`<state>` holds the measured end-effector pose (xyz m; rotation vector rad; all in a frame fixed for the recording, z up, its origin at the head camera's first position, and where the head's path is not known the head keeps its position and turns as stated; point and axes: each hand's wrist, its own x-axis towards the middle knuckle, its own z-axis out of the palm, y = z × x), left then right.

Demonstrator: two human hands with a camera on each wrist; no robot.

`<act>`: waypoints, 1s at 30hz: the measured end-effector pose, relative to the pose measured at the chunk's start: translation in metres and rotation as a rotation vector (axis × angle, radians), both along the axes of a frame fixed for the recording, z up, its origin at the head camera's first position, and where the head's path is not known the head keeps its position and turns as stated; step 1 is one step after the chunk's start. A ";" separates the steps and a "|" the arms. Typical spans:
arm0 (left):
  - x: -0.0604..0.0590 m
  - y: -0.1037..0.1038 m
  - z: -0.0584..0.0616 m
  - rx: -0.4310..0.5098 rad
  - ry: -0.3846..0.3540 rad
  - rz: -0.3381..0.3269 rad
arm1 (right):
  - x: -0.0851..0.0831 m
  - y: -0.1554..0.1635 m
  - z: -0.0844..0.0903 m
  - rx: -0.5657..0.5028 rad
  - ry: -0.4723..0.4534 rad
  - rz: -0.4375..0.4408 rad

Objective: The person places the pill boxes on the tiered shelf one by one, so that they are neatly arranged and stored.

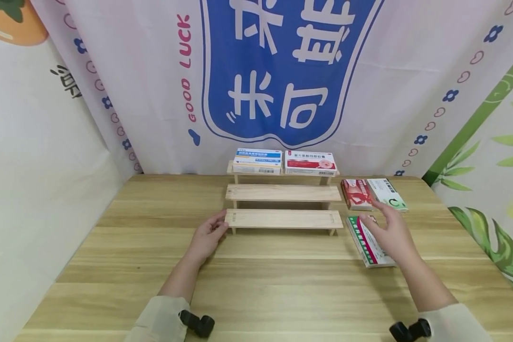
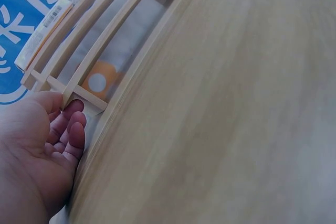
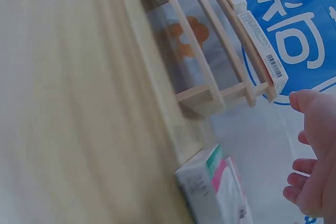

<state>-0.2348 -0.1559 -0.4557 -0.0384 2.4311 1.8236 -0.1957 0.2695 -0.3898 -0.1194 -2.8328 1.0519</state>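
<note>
A three-tier wooden display rack (image 1: 283,219) stands on the table. My left hand (image 1: 207,237) pinches the left end of its lowest step; the left wrist view shows the thumb and forefinger at that corner. On the top step sit a blue-and-white medicine box (image 1: 257,160) and a red-and-white medicine box (image 1: 310,162), side by side. My right hand (image 1: 391,235) hovers over a green, white and magenta medicine box (image 1: 367,247), fingers spread and holding nothing. Behind it lie a red medicine box (image 1: 357,194) and a white-and-green medicine box (image 1: 386,194), partly behind the fingertips.
A printed cloth (image 1: 162,95) with a blue panel hangs right behind the rack. The wooden table (image 1: 256,294) runs toward me in front of the rack. White side cloths (image 1: 38,156) border the table at left and right.
</note>
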 end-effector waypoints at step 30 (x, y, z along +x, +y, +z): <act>-0.001 0.001 -0.003 -0.009 0.017 -0.009 | 0.062 0.005 -0.061 0.169 -0.026 -0.137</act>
